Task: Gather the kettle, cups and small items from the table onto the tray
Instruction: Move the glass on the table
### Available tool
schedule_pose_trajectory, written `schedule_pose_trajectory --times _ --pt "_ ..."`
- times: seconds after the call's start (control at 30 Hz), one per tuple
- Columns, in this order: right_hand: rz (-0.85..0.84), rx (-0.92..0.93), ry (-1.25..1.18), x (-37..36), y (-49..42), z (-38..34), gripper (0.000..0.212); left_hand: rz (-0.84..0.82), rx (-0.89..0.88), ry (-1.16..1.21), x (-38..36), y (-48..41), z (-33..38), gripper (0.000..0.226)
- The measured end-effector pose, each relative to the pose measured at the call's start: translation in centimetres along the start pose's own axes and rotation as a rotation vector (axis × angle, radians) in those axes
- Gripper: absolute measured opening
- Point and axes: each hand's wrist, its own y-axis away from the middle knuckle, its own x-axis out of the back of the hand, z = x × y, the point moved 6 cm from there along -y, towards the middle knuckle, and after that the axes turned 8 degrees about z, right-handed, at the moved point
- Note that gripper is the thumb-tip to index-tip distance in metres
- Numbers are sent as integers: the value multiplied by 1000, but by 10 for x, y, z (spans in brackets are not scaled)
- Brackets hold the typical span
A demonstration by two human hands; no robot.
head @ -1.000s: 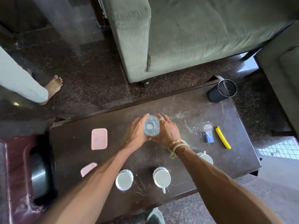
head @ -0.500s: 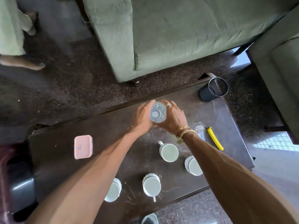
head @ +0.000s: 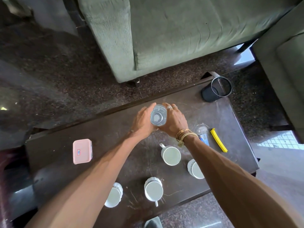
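Observation:
Both hands clasp a clear plastic bottle (head: 158,115) seen from above, near the far edge of the dark table (head: 115,137). My left hand (head: 142,122) wraps its left side and my right hand (head: 175,120), with rings and wrist bands, wraps its right side. Several white cups stand nearer me: one (head: 171,155) by my right wrist, one (head: 195,169) partly under my right forearm, one (head: 153,190) near the front edge, one (head: 114,195) beside my left forearm. A pink lidded box (head: 82,151) lies at left. No kettle shows.
A yellow strip (head: 218,139), a small blue packet (head: 204,139) and a clear lid-like thing (head: 200,129) lie at right. A black mesh holder (head: 217,91) stands at the far right corner. A green sofa (head: 164,30) faces the table. A dark tray's edge (head: 6,162) shows at left.
The view has shifted, so the table sits lower and more cups show. Both hands stay closed around the bottle. The other person at the top left has left the view.

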Motion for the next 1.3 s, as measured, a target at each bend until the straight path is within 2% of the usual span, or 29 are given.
schedule_pose_trajectory --times 0.1,0.33,0.67,0.97,1.13,1.3 --pt "-1 -11 -20 -2 1 0 101 -16 -10 -4 -1 0 0 105" --pt "-27 -1 37 1 9 -3 119 14 -27 -57 6 10 1 118" --pt "76 2 100 35 48 -10 129 81 7 17 35 50 11 93" --pt "210 41 35 74 117 -45 114 147 25 71 83 117 34 76" --pt "173 98 83 96 158 -67 116 169 23 74 125 163 49 70" --pt "218 140 117 126 187 -86 112 263 -82 -22 169 195 76 61"
